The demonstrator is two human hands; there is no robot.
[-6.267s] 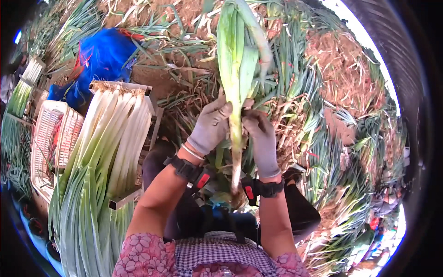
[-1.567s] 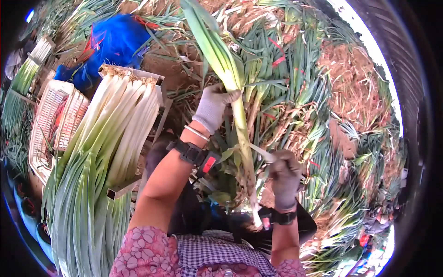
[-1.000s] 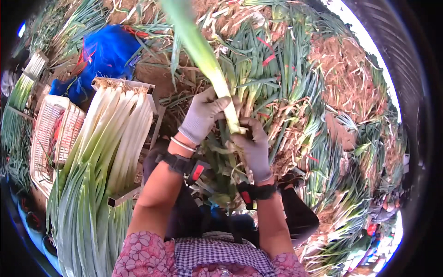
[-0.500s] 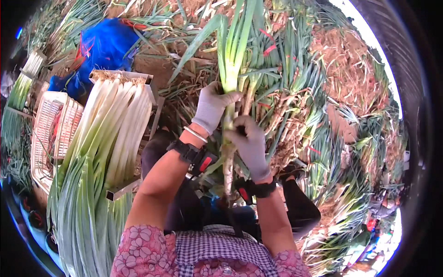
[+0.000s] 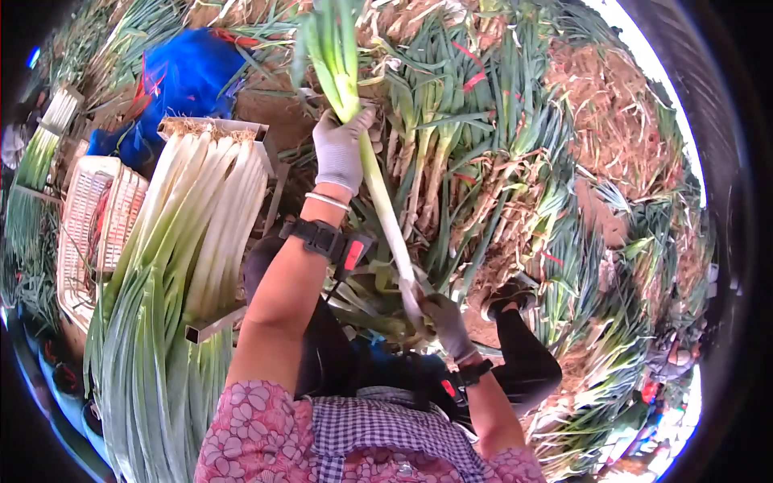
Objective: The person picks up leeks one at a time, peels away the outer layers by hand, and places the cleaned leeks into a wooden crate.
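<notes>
White and green, the leek (image 5: pixel 382 211) slants over the lap, leaves pointing away from the body. The left hand (image 5: pixel 340 146) pinches it just below them; the right hand (image 5: pixel 444 320) has dropped from mid-stalk to the root end, where I cannot tell what its grip pinches. Whiter stalk now shows, so peeling looks well along. Leftward, bundled leeks (image 5: pixel 165 258) lie in a metal rack (image 5: pixel 217 324).

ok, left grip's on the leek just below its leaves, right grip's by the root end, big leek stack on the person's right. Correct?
One slip: the big leek stack is on the person's left, per the head view. The rest stands: left grip on the leek just below its leaves, right grip by the root end.
</notes>
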